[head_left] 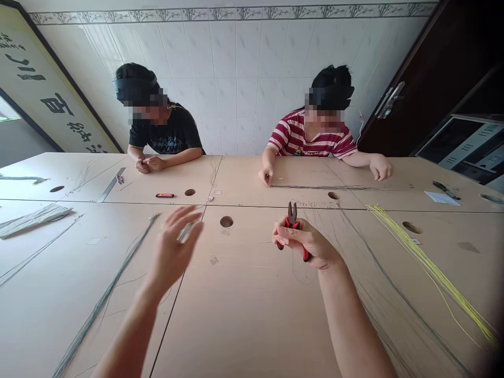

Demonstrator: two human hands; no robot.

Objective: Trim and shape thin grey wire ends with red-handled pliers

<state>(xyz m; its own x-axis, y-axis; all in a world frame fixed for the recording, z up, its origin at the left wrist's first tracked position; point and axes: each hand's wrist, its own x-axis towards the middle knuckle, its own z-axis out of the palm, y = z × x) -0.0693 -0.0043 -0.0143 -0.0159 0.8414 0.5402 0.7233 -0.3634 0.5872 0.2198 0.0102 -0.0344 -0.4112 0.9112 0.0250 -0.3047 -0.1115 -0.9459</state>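
Bare tabletop [252,320] seen across lower centre of frame. Left hand [175,252] raised left of centre, fingers loosely spread, thumb held apart. Right hand [307,241] right of centre, closed around red-handled pliers [292,223]; jaws parted, pointed toward top of frame. Grey strand bundle [106,298] laid diagonally at lower left, beside the left forearm; yellow strands [433,272] laid out at right. Red marker [164,195] set beyond the left hand. At upper right of centre, dark strands [315,187] touched at one end by a person in a striped shirt [295,134]. Upper left: person in a black shirt [173,131], hands brought together. Tiled wall [236,79] seen behind both.
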